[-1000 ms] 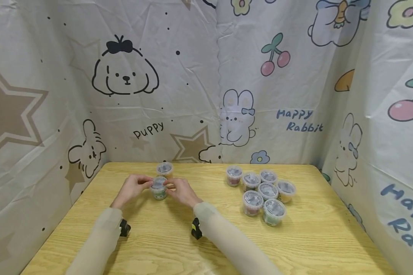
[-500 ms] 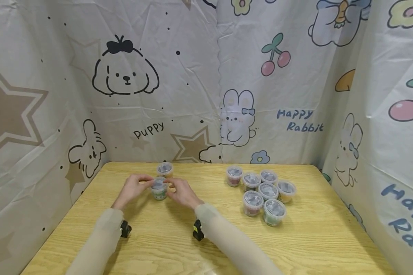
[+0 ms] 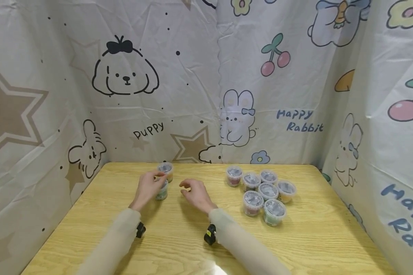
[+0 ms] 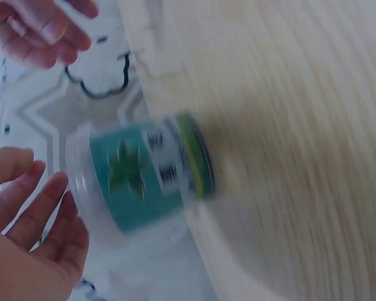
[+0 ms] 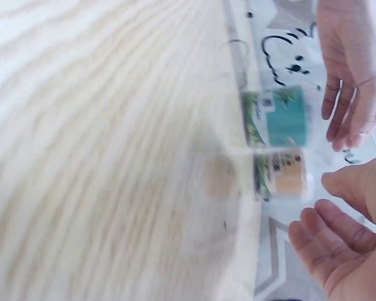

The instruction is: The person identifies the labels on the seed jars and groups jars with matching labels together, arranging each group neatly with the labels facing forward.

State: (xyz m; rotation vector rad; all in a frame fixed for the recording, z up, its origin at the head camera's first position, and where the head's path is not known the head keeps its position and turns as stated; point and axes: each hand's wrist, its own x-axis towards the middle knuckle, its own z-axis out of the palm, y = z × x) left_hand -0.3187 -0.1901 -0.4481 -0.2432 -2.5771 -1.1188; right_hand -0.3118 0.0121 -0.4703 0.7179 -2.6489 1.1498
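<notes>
A clear-lidded tub with a teal-green label (image 4: 138,172) stands on the table; in the head view my left hand partly covers this green tub (image 3: 162,194). My left hand (image 3: 149,188) hovers at its lid with fingers loosely bent; in the right wrist view a gap shows between the left hand (image 5: 354,75) and the tub. Just behind it stands an orange tub (image 3: 170,177), whose orange label (image 5: 287,174) shows in the right wrist view. To the right, my right hand (image 3: 197,194) is in the air, fingers relaxed and holding nothing.
Several similar lidded tubs (image 3: 268,190) stand in a cluster on the right half of the wooden table (image 3: 179,244). A printed cloth (image 3: 192,76) hangs behind the table and along both sides.
Both hands have come off the green tub's lid and shifted right. The right hand has moved away from the tub; the left now passes in front of it. The tub sits slightly further right.
</notes>
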